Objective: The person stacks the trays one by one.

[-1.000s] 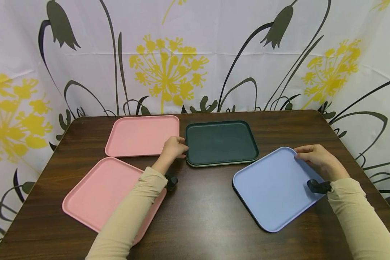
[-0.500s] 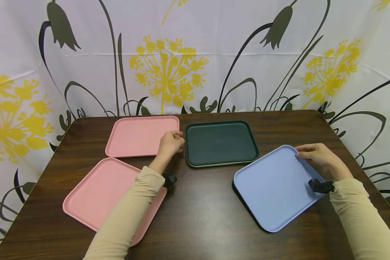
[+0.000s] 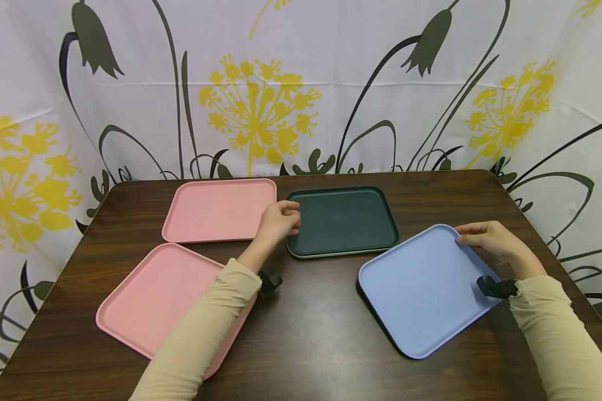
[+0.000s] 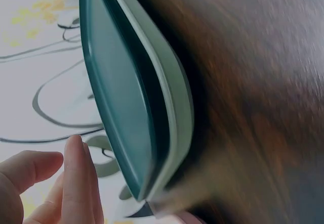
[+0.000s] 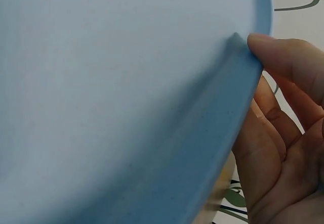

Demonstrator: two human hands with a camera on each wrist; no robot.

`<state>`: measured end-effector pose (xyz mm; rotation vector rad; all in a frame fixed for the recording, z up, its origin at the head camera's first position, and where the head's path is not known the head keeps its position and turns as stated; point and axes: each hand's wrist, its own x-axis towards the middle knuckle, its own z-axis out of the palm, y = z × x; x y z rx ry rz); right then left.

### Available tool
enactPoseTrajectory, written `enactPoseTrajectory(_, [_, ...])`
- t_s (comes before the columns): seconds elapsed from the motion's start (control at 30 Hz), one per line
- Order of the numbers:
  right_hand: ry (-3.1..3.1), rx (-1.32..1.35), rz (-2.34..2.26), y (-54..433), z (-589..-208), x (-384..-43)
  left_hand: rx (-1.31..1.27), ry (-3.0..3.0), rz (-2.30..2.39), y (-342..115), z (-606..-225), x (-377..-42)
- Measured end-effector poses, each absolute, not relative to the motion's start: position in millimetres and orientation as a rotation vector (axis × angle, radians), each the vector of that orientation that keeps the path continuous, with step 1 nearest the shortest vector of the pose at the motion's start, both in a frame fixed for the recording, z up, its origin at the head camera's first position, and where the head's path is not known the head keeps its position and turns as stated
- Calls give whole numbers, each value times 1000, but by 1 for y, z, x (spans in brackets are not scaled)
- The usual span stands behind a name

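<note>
My right hand [image 3: 499,248] pinches the rim of a light blue tray [image 3: 426,295] at its far right corner, thumb on top and fingers below in the right wrist view. A dark edge shows under the blue tray's left side. My left hand [image 3: 277,223] holds nothing, its fingers loosely bent by the left end of a dark green tray [image 3: 341,220]. Beneath that tray lies a pale green tray [image 4: 177,92], its rim showing in the left wrist view. There, the fingers [image 4: 76,178] appear apart from both green trays.
A pink tray [image 3: 221,209] lies at the back left of the brown wooden table [image 3: 311,317]. A second pink tray [image 3: 155,295] sits nearer, partly covered by my left sleeve [image 3: 200,334]. A flower-printed curtain [image 3: 301,111] hangs behind the table.
My left hand drew back slightly from the dark green tray's left edge, then moved right so that it overlaps that edge. My right hand keeps its pinch on the blue tray, which barely shifts.
</note>
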<state>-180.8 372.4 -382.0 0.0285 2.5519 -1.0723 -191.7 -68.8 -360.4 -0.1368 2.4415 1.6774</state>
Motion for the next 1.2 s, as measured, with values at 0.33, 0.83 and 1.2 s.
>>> enactPoseTrajectory(0.33, [2537, 39, -1098, 373, -383, -182, 8, 2412, 1597, -47, -365, -183])
enactPoseTrajectory(0.83, [2522, 49, -1122, 374, -381, -185, 96, 2259, 1537, -12, -377, -159])
enactPoseTrajectory(1.2, [2491, 69, -1205, 374, -381, -186, 177, 2148, 1415, 2, -386, -145])
